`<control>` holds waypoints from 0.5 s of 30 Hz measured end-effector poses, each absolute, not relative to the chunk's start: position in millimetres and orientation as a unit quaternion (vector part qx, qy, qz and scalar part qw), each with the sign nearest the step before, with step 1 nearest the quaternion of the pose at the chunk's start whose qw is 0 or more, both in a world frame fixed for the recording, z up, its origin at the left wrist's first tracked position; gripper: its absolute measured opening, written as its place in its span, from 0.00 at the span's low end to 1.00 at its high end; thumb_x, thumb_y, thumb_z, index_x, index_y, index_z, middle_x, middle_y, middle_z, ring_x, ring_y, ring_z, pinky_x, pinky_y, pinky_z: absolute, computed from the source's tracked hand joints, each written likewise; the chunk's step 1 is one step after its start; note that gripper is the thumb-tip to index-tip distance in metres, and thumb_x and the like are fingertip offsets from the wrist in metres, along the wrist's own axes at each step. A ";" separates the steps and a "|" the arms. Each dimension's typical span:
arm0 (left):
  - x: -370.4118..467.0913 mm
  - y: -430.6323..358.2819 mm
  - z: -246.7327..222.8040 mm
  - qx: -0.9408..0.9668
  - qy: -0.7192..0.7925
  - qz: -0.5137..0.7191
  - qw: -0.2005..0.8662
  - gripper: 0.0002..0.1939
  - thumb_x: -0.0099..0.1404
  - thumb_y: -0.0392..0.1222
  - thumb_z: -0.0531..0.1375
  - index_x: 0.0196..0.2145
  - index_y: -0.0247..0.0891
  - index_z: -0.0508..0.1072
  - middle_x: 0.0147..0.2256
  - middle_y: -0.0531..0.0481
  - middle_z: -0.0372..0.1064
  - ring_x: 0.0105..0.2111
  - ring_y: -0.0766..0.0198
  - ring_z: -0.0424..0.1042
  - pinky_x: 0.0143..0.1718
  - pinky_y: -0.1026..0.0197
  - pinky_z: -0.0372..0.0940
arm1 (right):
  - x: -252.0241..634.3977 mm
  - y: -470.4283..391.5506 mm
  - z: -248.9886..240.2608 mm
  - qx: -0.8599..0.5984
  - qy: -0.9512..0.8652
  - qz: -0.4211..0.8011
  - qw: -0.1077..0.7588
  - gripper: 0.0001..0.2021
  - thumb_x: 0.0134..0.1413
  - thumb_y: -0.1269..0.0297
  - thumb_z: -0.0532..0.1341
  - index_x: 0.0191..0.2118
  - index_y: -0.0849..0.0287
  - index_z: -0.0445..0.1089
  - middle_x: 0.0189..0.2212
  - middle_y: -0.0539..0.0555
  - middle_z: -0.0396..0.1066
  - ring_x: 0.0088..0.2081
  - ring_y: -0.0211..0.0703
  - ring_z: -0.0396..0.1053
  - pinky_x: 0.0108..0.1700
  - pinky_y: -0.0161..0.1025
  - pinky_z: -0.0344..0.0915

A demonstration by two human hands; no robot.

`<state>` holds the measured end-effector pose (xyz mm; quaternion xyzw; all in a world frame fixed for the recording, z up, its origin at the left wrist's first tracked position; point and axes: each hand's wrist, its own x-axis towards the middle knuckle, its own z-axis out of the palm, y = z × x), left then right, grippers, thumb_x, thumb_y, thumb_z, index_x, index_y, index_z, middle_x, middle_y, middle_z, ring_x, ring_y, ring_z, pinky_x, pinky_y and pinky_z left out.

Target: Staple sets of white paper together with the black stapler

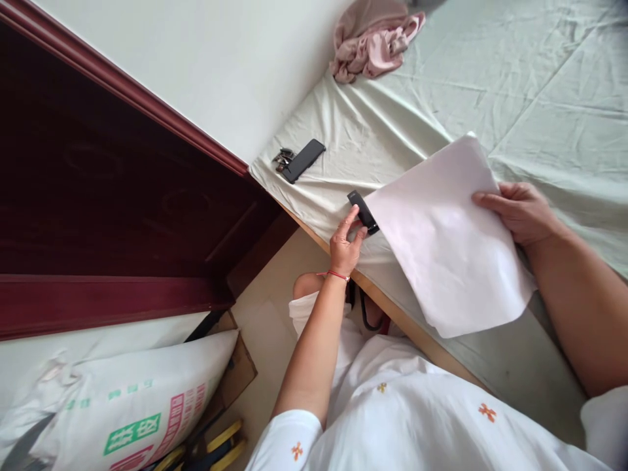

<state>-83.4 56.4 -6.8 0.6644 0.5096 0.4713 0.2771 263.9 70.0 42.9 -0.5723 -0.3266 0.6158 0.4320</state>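
I see the left hand [346, 247] gripping a black stapler [364, 214] over the bed [534, 85], its long axis slanting roughly along the left edge of the white paper [441, 242], at the corner; the right hand [524, 210] pinches the paper's opposite side, well apart from the stapler.

Single view, head-worn: looks forward and steeply down over the white shirt [422, 418], which shows along the bottom edge of the frame. Range close, with the left hand [347, 245] near mid-frame and the right hand [523, 212] farther right, both seen from above. Coverage wide: wall [220, 52] at upper left, sheeted surface [520, 85] with its front edge running diagonally, floor [265, 333] lower down.
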 end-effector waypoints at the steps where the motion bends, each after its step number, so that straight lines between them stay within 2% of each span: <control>1: -82.8 56.5 -8.7 0.652 0.516 0.475 0.287 0.28 0.70 0.56 0.60 0.64 0.47 0.67 0.64 0.40 0.67 0.55 0.55 0.76 0.58 0.50 0.71 | 264.0 70.2 43.3 -0.566 -0.318 0.612 0.452 0.15 0.38 0.59 0.77 0.33 0.57 0.77 0.24 0.48 0.79 0.22 0.39 0.73 0.25 0.35 0.72; 4: -80.0 55.8 -10.3 0.628 0.538 0.485 0.285 0.34 0.69 0.59 0.60 0.68 0.47 0.60 0.65 0.37 0.65 0.51 0.57 0.78 0.54 0.53 0.73 | 265.4 70.3 43.8 -0.544 -0.301 0.608 0.494 0.14 0.39 0.58 0.76 0.33 0.55 0.77 0.25 0.46 0.79 0.23 0.37 0.72 0.28 0.34 0.72; 6: -77.9 52.9 -5.9 0.614 0.559 0.497 0.252 0.33 0.69 0.60 0.59 0.66 0.44 0.62 0.63 0.36 0.67 0.53 0.57 0.76 0.53 0.54 0.72 | 266.5 70.1 43.4 -0.532 -0.297 0.615 0.500 0.14 0.38 0.58 0.76 0.33 0.54 0.77 0.26 0.46 0.79 0.24 0.37 0.72 0.29 0.34 0.72; 8: -74.7 46.0 2.6 0.592 0.583 0.514 0.211 0.27 0.69 0.61 0.58 0.56 0.40 0.72 0.58 0.37 0.71 0.54 0.57 0.74 0.51 0.56 0.71 | 266.1 70.0 42.9 -0.524 -0.299 0.627 0.492 0.15 0.37 0.58 0.77 0.33 0.55 0.77 0.26 0.47 0.79 0.24 0.38 0.73 0.29 0.35 0.72; 10: -68.9 34.8 12.2 0.569 0.599 0.520 0.218 0.24 0.71 0.61 0.56 0.41 0.37 0.78 0.50 0.40 0.75 0.51 0.58 0.75 0.47 0.59 0.71 | 263.2 70.1 43.2 -0.521 -0.304 0.633 0.485 0.17 0.36 0.57 0.78 0.34 0.55 0.78 0.26 0.47 0.80 0.24 0.39 0.73 0.28 0.35 0.72; 11: -64.5 28.0 16.5 0.555 0.600 0.515 0.258 0.25 0.71 0.61 0.55 0.37 0.37 0.79 0.45 0.42 0.77 0.45 0.60 0.76 0.42 0.61 0.70 | 260.7 69.9 43.9 -0.519 -0.307 0.633 0.484 0.17 0.36 0.57 0.78 0.34 0.55 0.78 0.26 0.47 0.80 0.25 0.38 0.73 0.28 0.35 0.72; 13: -53.1 13.6 22.9 0.507 0.580 0.502 0.393 0.27 0.71 0.64 0.53 0.39 0.38 0.79 0.38 0.45 0.77 0.37 0.63 0.75 0.34 0.64 0.68 | 254.3 67.5 46.0 -0.517 -0.315 0.629 0.487 0.18 0.36 0.54 0.78 0.34 0.54 0.78 0.26 0.46 0.79 0.24 0.37 0.73 0.28 0.34 0.72; 15: -40.5 0.0 26.4 0.434 0.548 0.519 0.492 0.32 0.69 0.69 0.51 0.43 0.38 0.79 0.39 0.44 0.78 0.37 0.62 0.76 0.31 0.64 0.67 | 246.9 60.3 48.3 -0.517 -0.326 0.624 0.487 0.19 0.35 0.50 0.78 0.34 0.54 0.78 0.26 0.47 0.79 0.24 0.38 0.72 0.26 0.35 0.72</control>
